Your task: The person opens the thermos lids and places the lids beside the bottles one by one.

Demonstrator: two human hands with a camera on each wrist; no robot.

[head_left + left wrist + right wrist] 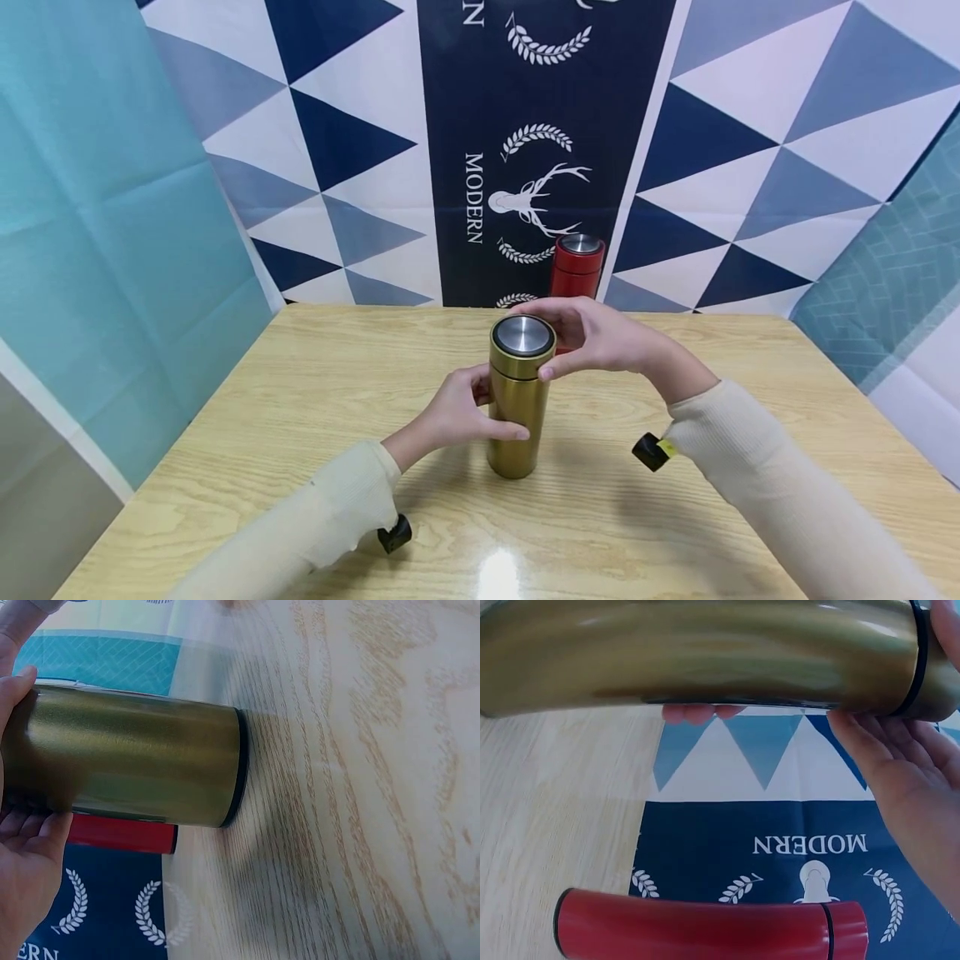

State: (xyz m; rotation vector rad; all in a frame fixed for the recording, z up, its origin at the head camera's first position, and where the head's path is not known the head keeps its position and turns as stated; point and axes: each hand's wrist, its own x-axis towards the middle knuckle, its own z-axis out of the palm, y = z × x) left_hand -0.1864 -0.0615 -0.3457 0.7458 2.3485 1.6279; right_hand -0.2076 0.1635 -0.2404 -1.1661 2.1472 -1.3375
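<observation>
A gold thermos flask (517, 408) with a silver-topped lid (523, 335) stands upright near the middle of the wooden table. My left hand (465, 410) grips its body from the left, thumb across the front and fingers behind. Up at the lid, my right hand (600, 333) holds the flask from the right, its thumb on the near side and its fingers round the back. In the right wrist view the right hand (915, 765) is at the black ring below the lid. The flask's black base (238, 769) shows in the left wrist view, at the wood.
Behind the gold flask stands a red thermos flask (576, 279), partly covered by my right hand in the head view. A patterned cloth (360, 167) hangs beyond the far edge of the table (300, 383). Pale blue sheeting (112, 192) hangs at the left.
</observation>
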